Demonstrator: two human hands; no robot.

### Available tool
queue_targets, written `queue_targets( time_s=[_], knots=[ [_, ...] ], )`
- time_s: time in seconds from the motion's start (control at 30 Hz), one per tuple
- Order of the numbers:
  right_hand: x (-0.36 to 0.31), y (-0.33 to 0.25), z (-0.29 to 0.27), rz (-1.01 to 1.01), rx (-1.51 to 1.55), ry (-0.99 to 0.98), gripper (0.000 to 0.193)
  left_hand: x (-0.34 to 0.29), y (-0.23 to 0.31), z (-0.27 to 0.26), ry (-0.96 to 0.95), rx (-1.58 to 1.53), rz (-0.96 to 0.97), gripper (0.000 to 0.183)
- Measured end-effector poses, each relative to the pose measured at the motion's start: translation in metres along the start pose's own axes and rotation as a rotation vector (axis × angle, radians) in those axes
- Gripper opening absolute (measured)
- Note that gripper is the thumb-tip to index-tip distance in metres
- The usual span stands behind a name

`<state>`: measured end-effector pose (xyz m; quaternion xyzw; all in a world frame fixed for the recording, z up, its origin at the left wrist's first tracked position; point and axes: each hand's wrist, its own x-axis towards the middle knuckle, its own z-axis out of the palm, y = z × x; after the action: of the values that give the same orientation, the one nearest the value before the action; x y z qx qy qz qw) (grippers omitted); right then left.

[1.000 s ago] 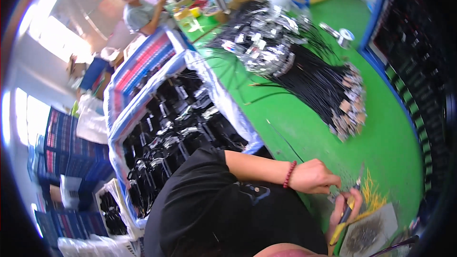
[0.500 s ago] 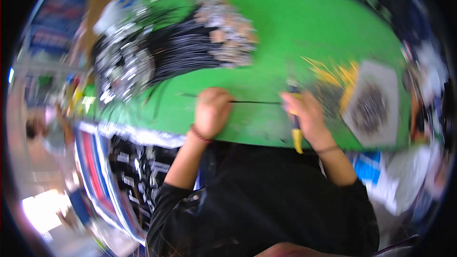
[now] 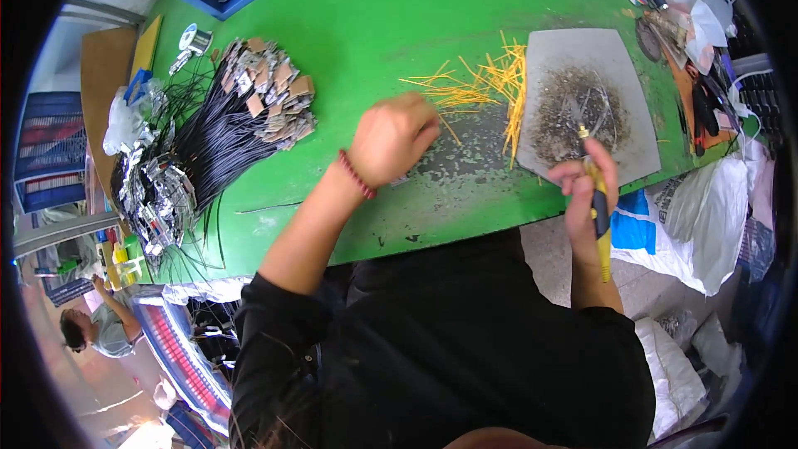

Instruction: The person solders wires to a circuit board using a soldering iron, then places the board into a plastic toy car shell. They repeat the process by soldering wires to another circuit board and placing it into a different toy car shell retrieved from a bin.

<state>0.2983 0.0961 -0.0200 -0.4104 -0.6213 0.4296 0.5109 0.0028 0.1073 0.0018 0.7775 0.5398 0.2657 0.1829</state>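
My left hand [image 3: 392, 140], with a red beaded bracelet at the wrist, is closed over the middle of the table; what its curled fingers hold, if anything, is hidden. My right hand [image 3: 588, 187] grips a slim pen-shaped tool [image 3: 600, 216] with a yellow and black handle and brass-coloured collar. Its metal tip points away from me, over the grey board [image 3: 636, 150], whose middle bears dark debris and bits of wire. Thin yellow strips [image 3: 478, 87] lie loose between my left hand and the board. Left of my forearm, a thin dark wire [image 3: 266, 209] rests on the table.
A big bundle of black cables [image 3: 220, 133] with tan and silver ends covers the left of the green table [image 3: 382, 25]. Behind it stands a wire spool [image 3: 195, 38]. Tools [image 3: 705, 108] and plastic bags crowd the right edge. Another person [image 3: 104, 324] is far left.
The black wire stretched between my hands no longer shows there. My left hand has moved right and away from me; my right hand has shifted right with the tool. The view has turned.
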Motion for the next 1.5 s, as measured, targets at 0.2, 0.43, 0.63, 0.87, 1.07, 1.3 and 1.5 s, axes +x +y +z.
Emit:
queue_targets(
  time_s=[0.2, 0.43, 0.63, 0.87, 1.07, 1.3, 1.5],
  knots=[
    [-0.003, 0.012, -0.045, -0.045, -0.037, 0.249, 0.067, 0.057, -0.019, 0.035, 0.031, 0.150, 0.019, 0.015],
    [-0.002, 0.026, -0.069, 0.050, 0.117, 0.312, 0.036, 0.021, -0.028, 0.003, 0.069, 0.369, 0.061, 0.009],
    [0.005, 0.026, -0.076, 0.098, -0.031, 0.325, 0.021, -0.003, -0.034, -0.010, 0.077, 0.305, 0.008, 0.011],
    [0.015, 0.032, -0.075, 0.102, -0.113, 0.250, 0.019, -0.023, -0.035, -0.012, 0.152, 0.239, -0.177, 0.008],
    [0.018, 0.036, -0.074, 0.094, -0.113, 0.283, 0.017, -0.042, -0.039, -0.017, 0.224, 0.309, -0.173, 0.009],
    [0.015, 0.020, -0.069, 0.084, -0.044, 0.361, 0.018, -0.063, -0.034, -0.029, 0.352, 0.208, -0.209, 0.010],
    [0.003, 0.010, -0.002, 0.055, 0.114, 0.062, 0.022, -0.090, -0.024, -0.030, 0.359, 0.114, -0.341, 0.010]
  ],
)
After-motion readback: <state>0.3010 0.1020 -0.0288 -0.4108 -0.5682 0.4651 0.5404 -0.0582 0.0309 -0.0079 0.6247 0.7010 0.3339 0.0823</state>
